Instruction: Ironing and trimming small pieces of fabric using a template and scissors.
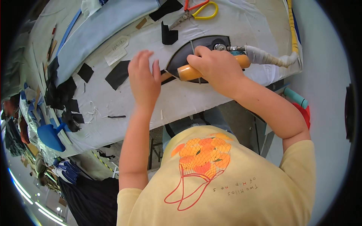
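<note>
My right hand (217, 67) is wrapped round the wooden handle of a steam iron (181, 56), whose dark soleplate body rests on the white-covered table (181, 101). A cloth-wrapped hose (264, 57) runs from the iron toward the right edge. Just left of the iron's tip, my left hand (144, 77) hovers with its fingers apart and nothing in them. Under the iron's tip a brown strip (166, 77) and some black fabric show in part. Beside my left hand lies a black fabric piece (117, 75).
Scissors (198, 13) with red and yellow handles lie beyond the iron, near a black scrap (169, 34). Light blue fabric (102, 32) covers the far left. A paper pattern piece (117, 49), black scraps (67, 94) and a blue mushroom-shaped object (51, 136) are at left.
</note>
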`<action>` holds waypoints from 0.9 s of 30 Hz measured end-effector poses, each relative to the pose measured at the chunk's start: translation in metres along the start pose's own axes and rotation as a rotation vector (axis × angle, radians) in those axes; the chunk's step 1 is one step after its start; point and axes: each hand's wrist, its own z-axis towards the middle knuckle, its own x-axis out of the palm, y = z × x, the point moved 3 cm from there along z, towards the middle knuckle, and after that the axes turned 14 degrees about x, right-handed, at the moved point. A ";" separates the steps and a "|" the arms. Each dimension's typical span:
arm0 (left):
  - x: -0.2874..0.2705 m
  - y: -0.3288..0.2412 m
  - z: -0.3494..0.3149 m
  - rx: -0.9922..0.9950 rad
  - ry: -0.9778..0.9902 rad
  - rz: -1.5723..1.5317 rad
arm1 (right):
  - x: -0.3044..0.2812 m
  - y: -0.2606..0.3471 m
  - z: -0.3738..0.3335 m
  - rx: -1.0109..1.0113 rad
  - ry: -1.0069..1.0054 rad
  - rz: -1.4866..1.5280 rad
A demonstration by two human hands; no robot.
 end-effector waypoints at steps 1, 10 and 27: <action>0.005 0.004 0.016 -0.074 -0.023 -0.058 | -0.001 -0.003 -0.003 -0.016 0.017 0.002; 0.002 0.047 0.090 0.045 -0.328 0.069 | -0.015 -0.063 -0.025 0.065 -0.033 -0.081; 0.020 -0.027 -0.022 0.325 0.369 -0.024 | 0.079 -0.015 -0.056 -0.049 -0.213 0.132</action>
